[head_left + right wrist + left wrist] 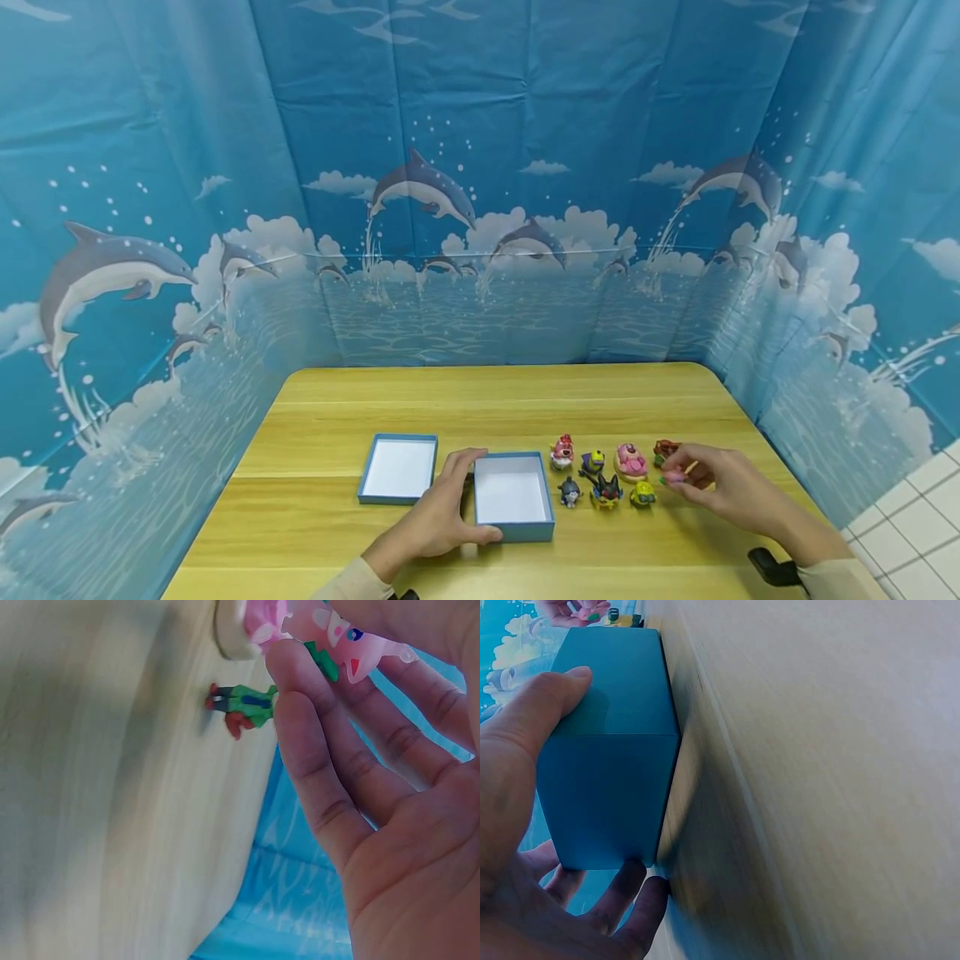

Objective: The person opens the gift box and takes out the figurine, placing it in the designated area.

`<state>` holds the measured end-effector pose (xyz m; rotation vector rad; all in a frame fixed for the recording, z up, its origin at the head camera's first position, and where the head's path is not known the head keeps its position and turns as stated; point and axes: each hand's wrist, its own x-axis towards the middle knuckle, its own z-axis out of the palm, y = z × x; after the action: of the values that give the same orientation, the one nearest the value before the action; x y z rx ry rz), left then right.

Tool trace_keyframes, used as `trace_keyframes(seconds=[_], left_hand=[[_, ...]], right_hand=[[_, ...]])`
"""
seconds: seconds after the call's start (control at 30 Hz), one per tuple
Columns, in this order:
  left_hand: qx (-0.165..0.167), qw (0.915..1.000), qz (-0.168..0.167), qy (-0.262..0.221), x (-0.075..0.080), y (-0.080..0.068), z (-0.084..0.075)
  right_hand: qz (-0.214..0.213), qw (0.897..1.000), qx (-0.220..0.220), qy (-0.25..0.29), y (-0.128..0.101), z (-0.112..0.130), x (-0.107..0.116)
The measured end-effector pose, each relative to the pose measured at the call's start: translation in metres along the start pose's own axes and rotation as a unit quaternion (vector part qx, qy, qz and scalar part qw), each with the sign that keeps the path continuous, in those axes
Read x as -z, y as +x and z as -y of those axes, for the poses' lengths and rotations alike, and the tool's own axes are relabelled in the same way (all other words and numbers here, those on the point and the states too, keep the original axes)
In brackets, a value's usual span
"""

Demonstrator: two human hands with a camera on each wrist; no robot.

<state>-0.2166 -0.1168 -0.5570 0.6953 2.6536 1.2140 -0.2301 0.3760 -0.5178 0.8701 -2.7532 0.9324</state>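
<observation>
An open blue box [517,532] with a white inside stands on the table, held at its left side by my left hand [438,518]. The left wrist view has the thumb on one blue wall [607,802] side and the fingers around the far corner. My right hand [727,487] pinches a small pink figurine [360,649] with a green part, between thumb and fingertips, above the table at the right end of the figurines. Just beyond it stands a green-jacketed, reddish-brown figurine [251,703]. A pink bear figurine [631,460] and a yellow figurine [642,495] are close by, to the left.
Left of the box lies a shallow blue-edged lid [397,468], white side up. Between box and right hand stand a red-topped pink figurine [562,452], a purple-and-yellow one [594,462], a grey one [570,493] and a black-eared one [606,493]. A dolphin-print curtain [465,317] surrounds the wooden table [300,533].
</observation>
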Motion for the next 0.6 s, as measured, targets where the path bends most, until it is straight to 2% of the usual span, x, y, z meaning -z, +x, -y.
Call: trace_keyframes(seconds=[0.37,0.6], left_hand=[[0.003,1.0,0.003,-0.001,0.0,0.001,0.001],[0.008,1.0,0.004,0.0,0.0,0.002,0.003]], right_hand=[[0.01,1.0,0.0,-0.006,-0.006,-0.018,-0.007],[0.021,1.0,-0.022,-0.005,-0.008,-0.024,-0.01]])
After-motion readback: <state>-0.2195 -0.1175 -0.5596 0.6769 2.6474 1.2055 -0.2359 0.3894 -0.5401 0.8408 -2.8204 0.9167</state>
